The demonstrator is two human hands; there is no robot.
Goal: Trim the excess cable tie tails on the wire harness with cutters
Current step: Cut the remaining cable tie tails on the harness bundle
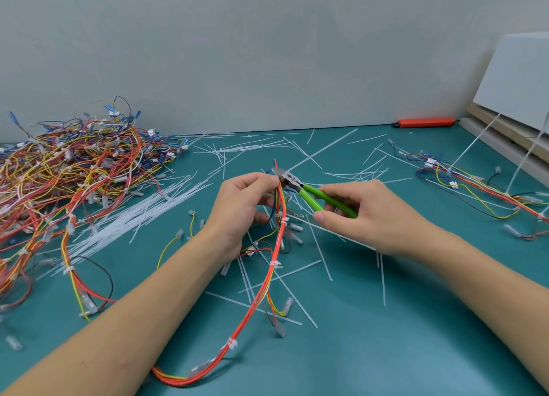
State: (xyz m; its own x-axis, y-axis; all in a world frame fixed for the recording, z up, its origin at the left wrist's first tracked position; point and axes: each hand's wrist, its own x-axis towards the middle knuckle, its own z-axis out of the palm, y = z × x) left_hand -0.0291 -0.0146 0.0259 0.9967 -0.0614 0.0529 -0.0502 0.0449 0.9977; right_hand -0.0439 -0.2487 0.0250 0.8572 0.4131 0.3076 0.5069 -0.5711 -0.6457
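Note:
My left hand [242,210] pinches the upper part of a wire harness [269,279] of red, orange and yellow wires, lifted off the green table. White cable ties [284,221] bind the harness at several spots down its length. My right hand [367,214] grips the green handles of the cutters [315,195]. Their metal jaws [283,176] lie against the wires just beside my left fingertips. Whether a tie tail sits between the jaws is hidden.
A big heap of tied harnesses [68,172] covers the left of the table. Loose white cable ties and cut tails [142,214] lie scattered across the middle. More harnesses [475,184] lie at the right. A red tool [424,122] rests by the wall, beside a white box [517,80].

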